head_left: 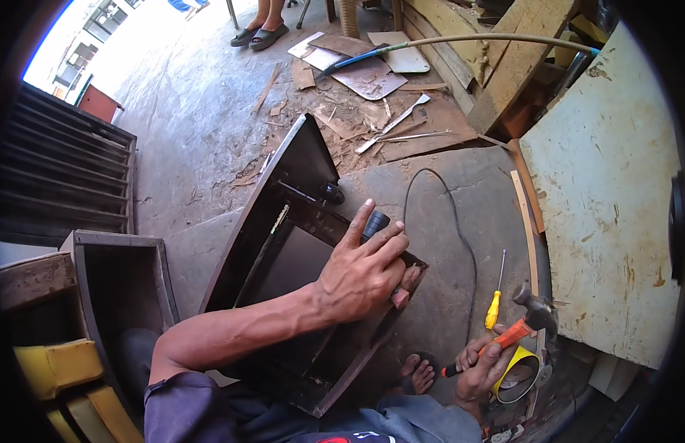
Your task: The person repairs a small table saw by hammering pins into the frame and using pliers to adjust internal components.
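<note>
Purple sleeve [183,406] cloth is filling the lower edge of the frame, and a bare forearm is reaching from it toward the centre. There, the left hand [368,269] is resting over the right-hand edge of a dark cabinet [302,258]; its index finger is standing apart while the others are curling down, and I cannot tell whether they are clamping anything. Between index and middle fingers a black knob [375,224] is showing. The cabinet is lying aslant across the middle of the frame, its open hollow facing the camera and holding a flat inner panel.

At lower right, the fingers of the right hand [477,373] are closing tightly round the orange handle of a hammer [516,332]. Just above, a yellow screwdriver [494,308] is pointing up the frame.

At lower left, a grey box [124,284] is standing open, a dark round shape showing low inside. Beside it, yellow pads [58,365] are lying below a wooden box [36,280]; whether they are sitting inside it, I cannot tell.
</note>
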Demonstrator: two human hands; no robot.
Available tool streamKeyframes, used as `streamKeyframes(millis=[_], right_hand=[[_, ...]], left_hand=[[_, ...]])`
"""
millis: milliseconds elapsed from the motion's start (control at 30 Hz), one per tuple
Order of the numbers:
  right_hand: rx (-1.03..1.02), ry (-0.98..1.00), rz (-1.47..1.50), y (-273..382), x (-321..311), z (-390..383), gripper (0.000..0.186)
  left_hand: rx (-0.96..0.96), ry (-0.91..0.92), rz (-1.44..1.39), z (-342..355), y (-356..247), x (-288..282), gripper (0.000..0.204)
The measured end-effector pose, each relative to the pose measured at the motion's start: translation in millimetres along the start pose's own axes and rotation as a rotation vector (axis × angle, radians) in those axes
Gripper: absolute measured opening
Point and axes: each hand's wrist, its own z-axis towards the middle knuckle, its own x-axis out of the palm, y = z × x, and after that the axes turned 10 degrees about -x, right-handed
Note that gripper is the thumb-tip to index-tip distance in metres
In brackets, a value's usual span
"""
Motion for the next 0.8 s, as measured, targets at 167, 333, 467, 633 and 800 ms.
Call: streamKeyframes(millis=[167, 333, 467, 633, 800], right_hand=[[-0.026, 0.064, 0.015, -1, 5, 5, 0.047], [0.01, 0.062, 0.052, -6, 4, 5, 0.044], [0.055, 0.002, 0.107, -1, 10, 6, 0.043], [0.068, 0.013, 0.096, 2, 8, 7, 0.043], [-0.075, 0.173, 0.091, 0, 13, 10, 0.044]], left_hand=[[0.003, 0.045, 0.028, -4, 4, 3, 0.03], [-0.017, 0.024, 0.013, -3, 4, 4, 0.029], [-0.031, 0.049, 0.011, -5, 7, 2, 0.028], [-0.075, -0.005, -0.03, 0, 9, 2, 0.022], [-0.115, 0.002, -0.042, 11, 10, -7, 0.021]])
